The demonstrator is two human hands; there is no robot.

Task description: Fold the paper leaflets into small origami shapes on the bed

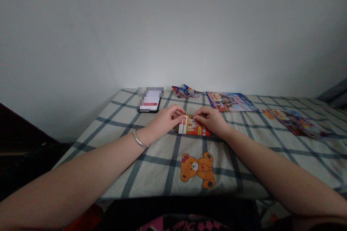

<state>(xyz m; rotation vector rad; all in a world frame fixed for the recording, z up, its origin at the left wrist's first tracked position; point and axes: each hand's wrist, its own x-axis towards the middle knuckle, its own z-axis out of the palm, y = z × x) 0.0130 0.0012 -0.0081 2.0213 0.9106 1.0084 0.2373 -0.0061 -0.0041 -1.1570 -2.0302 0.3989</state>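
A small red and orange printed packet [193, 127] lies on the checked bed sheet [162, 158] in front of me. My left hand [167, 118] pinches its upper left edge, fingers closed; a silver bangle [138, 139] is on that wrist. My right hand [211, 118] pinches the packet's top edge from the right, fingers closed as well. Both hands rest on the sheet, fingertips almost meeting above the packet.
A phone [150, 101] with a lit screen lies behind my left hand. A crumpled wrapper [185, 91] and a colourful booklet [230, 101] sit near the wall; another printed sheet [300, 124] lies right. A bear print [197, 169] marks the sheet.
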